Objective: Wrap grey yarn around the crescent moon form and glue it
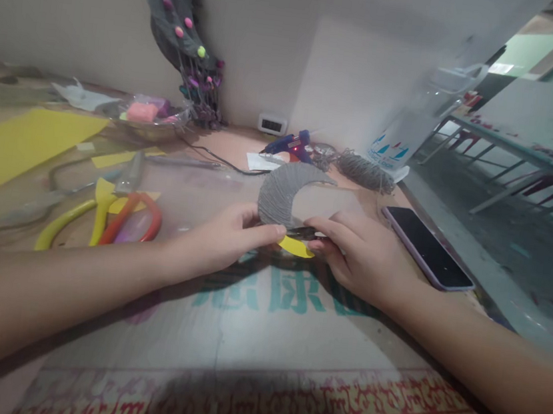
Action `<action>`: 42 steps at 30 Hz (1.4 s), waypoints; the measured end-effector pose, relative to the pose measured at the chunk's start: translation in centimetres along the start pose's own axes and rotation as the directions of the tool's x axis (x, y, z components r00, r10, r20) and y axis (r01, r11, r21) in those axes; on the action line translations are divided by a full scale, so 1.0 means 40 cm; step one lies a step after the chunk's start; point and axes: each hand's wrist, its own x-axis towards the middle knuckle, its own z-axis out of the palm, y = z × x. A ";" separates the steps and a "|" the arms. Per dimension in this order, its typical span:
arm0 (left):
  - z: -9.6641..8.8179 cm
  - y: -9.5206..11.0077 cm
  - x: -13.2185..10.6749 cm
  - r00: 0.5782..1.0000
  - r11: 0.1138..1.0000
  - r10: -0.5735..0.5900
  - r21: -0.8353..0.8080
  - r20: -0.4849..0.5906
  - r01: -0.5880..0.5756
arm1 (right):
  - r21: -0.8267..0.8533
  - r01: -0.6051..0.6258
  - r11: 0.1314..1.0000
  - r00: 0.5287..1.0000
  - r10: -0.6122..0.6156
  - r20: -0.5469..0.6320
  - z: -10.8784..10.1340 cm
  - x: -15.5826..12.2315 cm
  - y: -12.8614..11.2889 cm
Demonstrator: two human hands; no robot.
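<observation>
Right in the middle of the view we are holding a crescent [278, 194] wrapped in grey yarn, standing almost upright just above the counter [208, 188]. Its lower end, a yellow tip [296, 247], is not covered by the yarn and is showing between our two hands. Our left hand [230, 235] is pinching the lower left edge of the crescent, with the thumb and fingers closed on it. Our right hand [359, 254] is closing its fingers on the lower end from the other side, just beside the yellow tip. We cannot tell whether it is also gripping a loose strand.

Under both hands a cardboard sheet [264, 346] with teal characters and a red pattern is lying flat. Just beside the right hand a phone [425, 247] is lying with its dark screen up.

Behind the crescent a blue glue gun [289, 145] is resting on a white paper, and near it, to the right, a bundle of grey yarn [365, 171] is lying.

To the left of our left hand, well apart, tools with yellow and orange handles [119, 214] are lying on the counter, and farther left a yellow sheet [11, 147]. In the corner a dark piece with coloured pompoms [180, 27] is leaning against the wall, with a plastic bag [150, 111] near its foot.
</observation>
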 end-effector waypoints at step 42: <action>0.003 0.000 0.000 0.997 0.994 -0.045 -0.101 0.058 0.050 | 0.097 -0.018 0.995 1.000 0.017 0.007 0.003 -0.009 0.013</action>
